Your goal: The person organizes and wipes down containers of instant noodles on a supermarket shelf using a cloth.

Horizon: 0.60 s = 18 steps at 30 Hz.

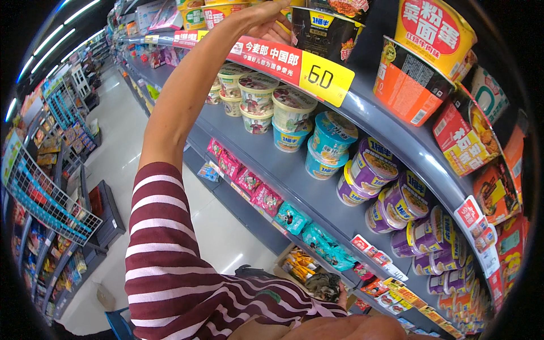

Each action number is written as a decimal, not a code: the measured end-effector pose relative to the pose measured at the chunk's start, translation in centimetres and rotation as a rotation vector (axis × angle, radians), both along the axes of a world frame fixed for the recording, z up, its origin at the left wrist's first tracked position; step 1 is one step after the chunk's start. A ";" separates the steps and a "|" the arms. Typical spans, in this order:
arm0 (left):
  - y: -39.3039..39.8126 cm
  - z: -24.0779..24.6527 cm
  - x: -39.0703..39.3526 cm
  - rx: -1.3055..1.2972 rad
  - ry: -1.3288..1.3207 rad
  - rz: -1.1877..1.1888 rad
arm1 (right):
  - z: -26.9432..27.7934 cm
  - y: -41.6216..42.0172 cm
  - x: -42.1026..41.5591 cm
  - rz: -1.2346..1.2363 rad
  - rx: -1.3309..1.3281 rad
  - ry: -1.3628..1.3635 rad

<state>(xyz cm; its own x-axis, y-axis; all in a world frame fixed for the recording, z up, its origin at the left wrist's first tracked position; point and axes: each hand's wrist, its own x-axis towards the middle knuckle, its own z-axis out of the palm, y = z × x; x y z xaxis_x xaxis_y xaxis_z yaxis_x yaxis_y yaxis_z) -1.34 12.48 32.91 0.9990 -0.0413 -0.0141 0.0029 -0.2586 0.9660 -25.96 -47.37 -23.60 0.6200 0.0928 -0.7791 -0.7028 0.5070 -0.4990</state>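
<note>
My left hand reaches to the upper shelf at the top of the view, partly cut off by the frame's edge. Its fingers are beside a black instant-noodle tub, with yellow packaging showing behind them; whether they grip anything cannot be told. A second dark tub is stacked on the black one. Low in the view, my right hand is mostly hidden behind a dark, mottled, crumpled item that it holds against my striped shirt.
Below the upper shelf's price rail, cream tubs, blue tubs and purple tubs stand stacked. Pink packets and teal packets line a lower shelf. A yellow tub stands upper right. Across the aisle floor is a wire rack.
</note>
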 end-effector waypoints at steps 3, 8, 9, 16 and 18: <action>1.7 -0.7 0.5 0.020 -0.084 0.178 | -1.7 -2.0 0.1 0.012 0.135 0.028; 5.3 -0.8 0.8 -0.108 -0.334 0.397 | -4.5 -3.1 0.2 0.017 0.270 0.029; 5.2 -0.7 0.3 -0.150 -0.325 0.426 | -4.4 -2.7 0.0 0.012 0.261 0.038; 5.6 -1.1 1.8 -0.314 -0.259 0.305 | -3.3 1.2 1.0 0.018 0.234 0.049; 6.0 -0.4 3.0 -0.283 -0.259 0.254 | -3.2 2.8 1.2 0.010 0.227 0.041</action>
<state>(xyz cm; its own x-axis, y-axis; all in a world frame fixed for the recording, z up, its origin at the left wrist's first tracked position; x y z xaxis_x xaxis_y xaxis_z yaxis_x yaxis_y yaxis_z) 1.69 18.46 32.50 0.9472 0.2390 0.2136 -0.2185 -0.0063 0.9758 -24.71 -44.56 -26.75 0.5863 0.2744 -0.7622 -0.7259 0.5956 -0.3440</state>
